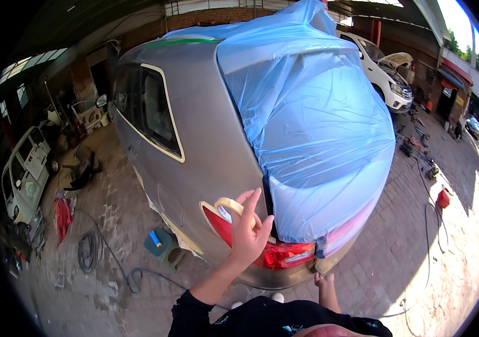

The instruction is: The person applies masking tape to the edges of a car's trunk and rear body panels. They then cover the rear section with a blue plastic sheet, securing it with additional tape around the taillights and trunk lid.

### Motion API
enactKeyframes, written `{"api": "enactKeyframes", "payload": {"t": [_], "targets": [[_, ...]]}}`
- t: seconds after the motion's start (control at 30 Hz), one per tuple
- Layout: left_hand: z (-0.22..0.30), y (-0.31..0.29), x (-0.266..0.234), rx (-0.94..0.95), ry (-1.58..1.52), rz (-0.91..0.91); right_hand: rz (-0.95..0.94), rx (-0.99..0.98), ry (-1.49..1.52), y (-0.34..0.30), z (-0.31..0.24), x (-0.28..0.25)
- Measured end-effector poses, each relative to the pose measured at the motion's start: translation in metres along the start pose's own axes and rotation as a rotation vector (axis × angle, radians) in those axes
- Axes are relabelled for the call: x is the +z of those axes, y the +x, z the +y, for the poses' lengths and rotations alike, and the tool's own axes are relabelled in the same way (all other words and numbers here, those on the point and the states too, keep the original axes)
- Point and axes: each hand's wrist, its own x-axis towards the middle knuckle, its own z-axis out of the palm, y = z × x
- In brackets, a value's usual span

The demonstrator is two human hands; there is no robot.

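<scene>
My left hand (246, 240) holds a roll of cream masking tape (228, 204) among its raised fingers, in front of the car's rear corner. Behind it is the red tail light (287, 256), its left part (217, 226) edged with masking tape. Low by the bumper, under the light's right end, is my right hand (324, 280). Its fingers look curled; what they hold, if anything, is too small to make out. Blue plastic film (318, 140) covers the tailgate and hangs down to the light. The grey side panel (211, 135) is bare, with tape around its side window (160, 109).
A green stool (163, 247) with a blue item on it stands left of the car. A hose (89, 253) coils on the brick floor. A white vehicle (385, 73) with its hood up is at far right; car parts (419, 149) lie near it. White doors (29, 168) stand left.
</scene>
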Motion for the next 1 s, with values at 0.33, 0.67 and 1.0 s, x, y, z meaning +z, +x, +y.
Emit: {"api": "enactKeyframes", "payload": {"t": [0.33, 0.67, 1.0], "targets": [[0.013, 0.264, -0.026, 0.462, 0.425, 0.241, -0.082, -0.009, -0.025, 0.015, 0.01, -0.001], [-0.048, 0.501, -0.034, 0.203, 0.672, -0.242, -0.088, 0.288, 0.248, -0.001, -0.007, -0.029], [-0.096, 0.541, -0.043, 0.237, 0.956, -0.445, -0.004, 0.016, 0.087, 0.004, -0.005, -0.029]]}}
